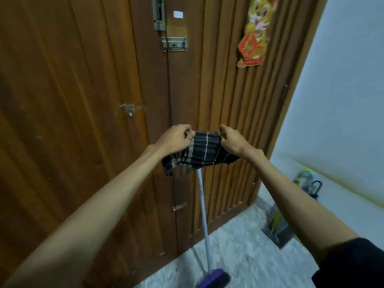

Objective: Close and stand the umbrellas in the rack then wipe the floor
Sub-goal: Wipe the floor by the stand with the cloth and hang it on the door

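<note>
A dark checked cloth hangs stretched between my two hands in front of the wooden door. My left hand pinches its upper left corner, and my right hand pinches the upper right corner. Below the cloth a pale blue broom handle leans against the door, ending in a purple brush head on the floor. At the right, by the wall, a dark rack holds closed umbrellas standing upright, one with a black curved handle.
The brown double door fills the left and centre, with metal bolts and a tiger decoration on it. A pale wall runs along the right. Speckled grey floor spreads below.
</note>
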Demonstrator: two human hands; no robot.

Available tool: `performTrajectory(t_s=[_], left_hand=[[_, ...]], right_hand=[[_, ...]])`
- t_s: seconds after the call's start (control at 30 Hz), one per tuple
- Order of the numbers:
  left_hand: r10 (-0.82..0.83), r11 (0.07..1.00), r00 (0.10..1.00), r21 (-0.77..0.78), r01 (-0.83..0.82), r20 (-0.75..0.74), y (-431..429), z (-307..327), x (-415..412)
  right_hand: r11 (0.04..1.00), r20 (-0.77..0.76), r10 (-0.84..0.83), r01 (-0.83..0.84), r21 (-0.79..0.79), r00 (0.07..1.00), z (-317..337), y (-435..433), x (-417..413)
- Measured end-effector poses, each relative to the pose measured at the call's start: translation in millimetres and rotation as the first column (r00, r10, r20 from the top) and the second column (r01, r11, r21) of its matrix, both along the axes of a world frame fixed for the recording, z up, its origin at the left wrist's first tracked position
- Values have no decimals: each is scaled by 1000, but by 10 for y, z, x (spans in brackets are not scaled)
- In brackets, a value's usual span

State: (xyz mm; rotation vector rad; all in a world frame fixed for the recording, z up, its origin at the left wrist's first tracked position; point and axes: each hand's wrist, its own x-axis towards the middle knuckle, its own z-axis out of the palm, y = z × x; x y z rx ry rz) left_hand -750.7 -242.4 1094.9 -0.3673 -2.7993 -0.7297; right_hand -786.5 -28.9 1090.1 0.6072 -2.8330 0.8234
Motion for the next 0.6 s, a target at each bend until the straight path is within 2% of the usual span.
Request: performTrajectory(t_s=[0.17,0.33,0.6], left_hand=[[-162,985,985,-45,165,65,1163,-104,-51],[-359,928,929,-76,366,94,2763,-289,151],[-581,797,801,-100,596,142,5382,-879,963]], right_hand=[[978,-31,-207,207,17,978,-205,1222,334],[913,-22,-409,409,6,912,-401,2771,1047],[749,90,-662,659,67,744,-782,5150,2474]])
